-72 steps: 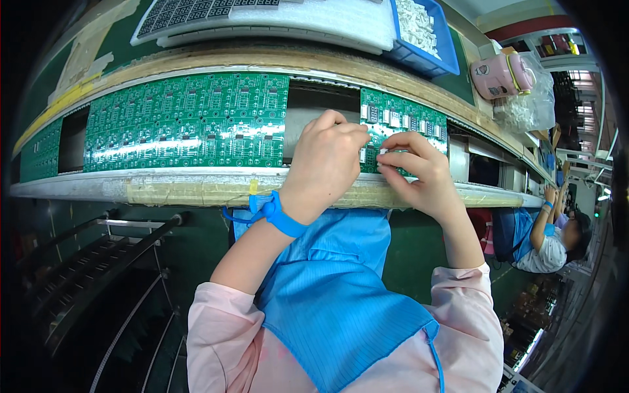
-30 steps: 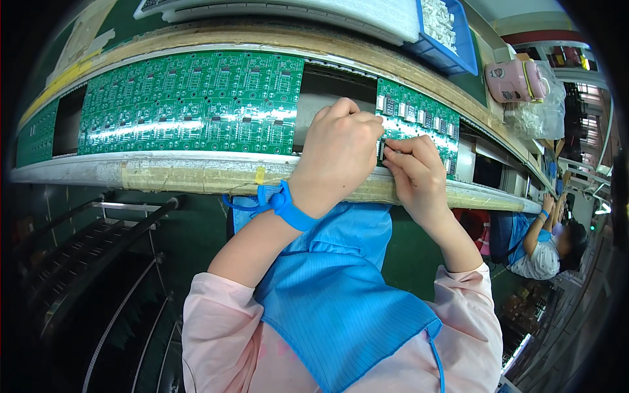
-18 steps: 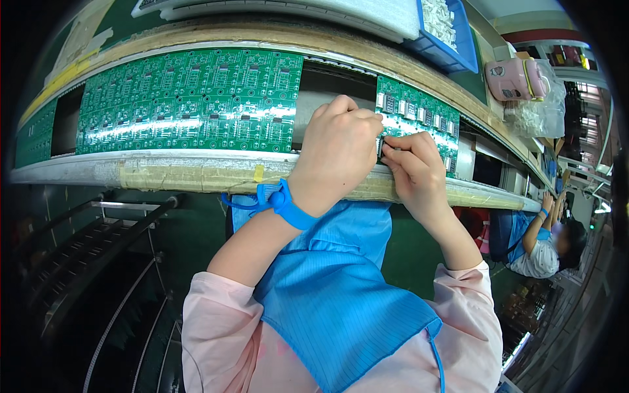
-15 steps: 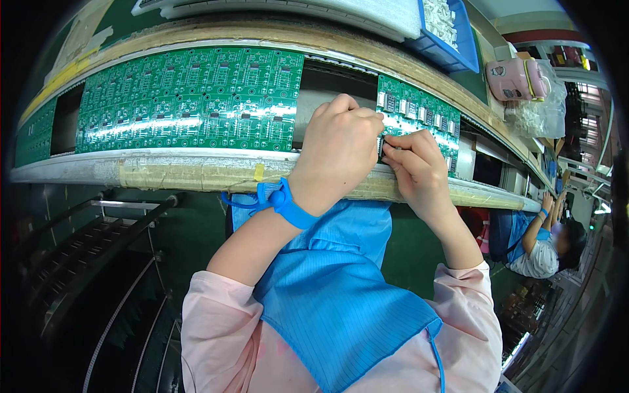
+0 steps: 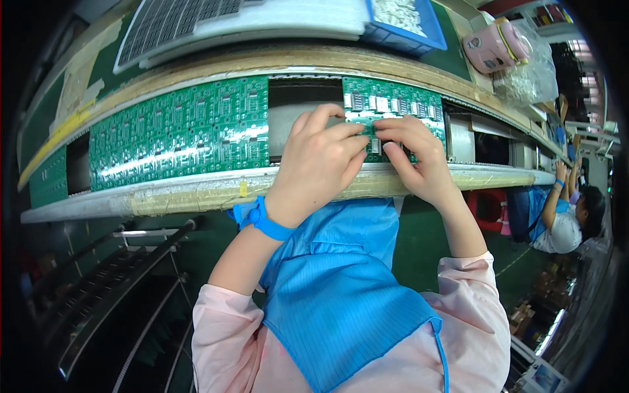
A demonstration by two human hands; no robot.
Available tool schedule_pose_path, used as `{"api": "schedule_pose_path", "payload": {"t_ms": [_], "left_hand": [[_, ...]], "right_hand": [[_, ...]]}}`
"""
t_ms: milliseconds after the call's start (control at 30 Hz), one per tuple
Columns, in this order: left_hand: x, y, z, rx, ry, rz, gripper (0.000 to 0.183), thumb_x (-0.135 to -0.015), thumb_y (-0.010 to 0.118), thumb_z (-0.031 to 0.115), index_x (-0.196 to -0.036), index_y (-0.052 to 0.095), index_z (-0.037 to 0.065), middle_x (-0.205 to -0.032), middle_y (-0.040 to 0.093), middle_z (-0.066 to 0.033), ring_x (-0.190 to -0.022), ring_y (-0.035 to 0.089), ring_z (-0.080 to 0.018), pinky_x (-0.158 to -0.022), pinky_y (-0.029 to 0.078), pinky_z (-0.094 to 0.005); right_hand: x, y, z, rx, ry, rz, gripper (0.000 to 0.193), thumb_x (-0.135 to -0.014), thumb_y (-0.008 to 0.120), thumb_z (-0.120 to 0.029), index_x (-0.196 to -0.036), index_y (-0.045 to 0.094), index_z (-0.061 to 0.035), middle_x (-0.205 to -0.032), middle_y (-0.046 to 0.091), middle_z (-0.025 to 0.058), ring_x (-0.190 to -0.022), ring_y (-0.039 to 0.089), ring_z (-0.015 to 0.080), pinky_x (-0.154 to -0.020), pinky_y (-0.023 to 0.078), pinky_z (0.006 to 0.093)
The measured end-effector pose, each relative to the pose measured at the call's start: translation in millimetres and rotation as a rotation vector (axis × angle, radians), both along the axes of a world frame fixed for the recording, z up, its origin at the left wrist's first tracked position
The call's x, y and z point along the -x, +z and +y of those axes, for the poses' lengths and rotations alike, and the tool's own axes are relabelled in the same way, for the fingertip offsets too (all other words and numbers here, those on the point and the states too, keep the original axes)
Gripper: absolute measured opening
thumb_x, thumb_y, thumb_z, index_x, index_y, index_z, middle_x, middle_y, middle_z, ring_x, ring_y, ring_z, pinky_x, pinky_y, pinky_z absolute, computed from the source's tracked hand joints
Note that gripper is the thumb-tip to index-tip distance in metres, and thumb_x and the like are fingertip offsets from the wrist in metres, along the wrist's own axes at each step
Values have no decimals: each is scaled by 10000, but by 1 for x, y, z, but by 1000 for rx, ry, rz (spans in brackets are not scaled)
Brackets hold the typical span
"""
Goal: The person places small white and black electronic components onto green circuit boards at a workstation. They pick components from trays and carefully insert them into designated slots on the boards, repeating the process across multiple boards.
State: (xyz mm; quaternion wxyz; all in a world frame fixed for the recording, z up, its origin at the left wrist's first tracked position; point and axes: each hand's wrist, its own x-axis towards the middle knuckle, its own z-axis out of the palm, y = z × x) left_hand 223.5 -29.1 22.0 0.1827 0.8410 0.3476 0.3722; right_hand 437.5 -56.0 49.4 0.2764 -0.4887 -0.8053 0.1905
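A green circuit board panel (image 5: 429, 98) lies in the rail line in front of me. Along its far part sits a row of small digit display modules (image 5: 400, 106). Another white-framed display module (image 5: 376, 146) stands nearer, between my hands. My left hand (image 5: 314, 154) is open over the board's left edge, fingers apart and bent. On the other side, my right hand (image 5: 422, 154) is open too. Its fingertips touch the board just beyond the near module, and its thumb is beside that module. My hands cover part of the panel.
To the left, a larger green circuit board panel (image 5: 183, 131) lies in the same rails (image 5: 170, 196). Beyond are a white foam tray (image 5: 275, 29) of dark parts, a blue bin (image 5: 409, 36) of white pieces and a pink container (image 5: 495, 49). Another person (image 5: 567, 219) works far right.
My fingers have spread from their closed grips at the board's left side. The right hand's fingertips now rest farther onto the board. The whole view has shifted, showing more of the foam tray.
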Motion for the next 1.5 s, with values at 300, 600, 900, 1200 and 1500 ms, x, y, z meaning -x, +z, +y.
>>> {"api": "schedule_pose_path", "payload": {"t_ms": [300,600,900,1200,1500], "left_hand": [[-3,13,8,-132,-108,205,179,-686,802,100,-860,769,69,-930,700,-10,-1010,585,-251,-871,479,-414],[-4,26,25,22,-312,290,182,-680,816,13,-854,762,21,-901,669,-61,-965,539,-296,-835,491,-396],[-14,42,26,47,-337,419,150,-676,805,-4,-816,752,2,-854,658,-73,-925,538,-284,-796,483,-388],[-21,44,25,44,-305,477,143,-661,796,-11,-795,746,3,-835,648,-81,-917,547,-295,-791,495,-389],[-22,44,22,73,-241,468,192,-628,788,-29,-813,745,-2,-823,658,-53,-886,531,-262,-761,480,-375]], "right_hand": [[-2,-19,-9,-14,-117,52,224,-964,577,-113,-1162,660,-48,-1081,720,138,-1037,677,309,-1083,409,507],[0,-32,-5,-73,-133,77,186,-972,587,-155,-1088,669,-35,-860,718,107,-767,678,284,-847,473,409],[-1,-38,-6,-116,-128,123,127,-964,606,-184,-976,627,-60,-738,679,93,-720,652,279,-823,450,405],[1,-40,-7,-130,-154,125,140,-956,624,-204,-934,625,-65,-715,666,83,-733,666,267,-862,457,415],[0,-41,-7,-121,-148,150,150,-946,639,-206,-889,607,-70,-732,660,75,-744,670,256,-864,452,406]]}}
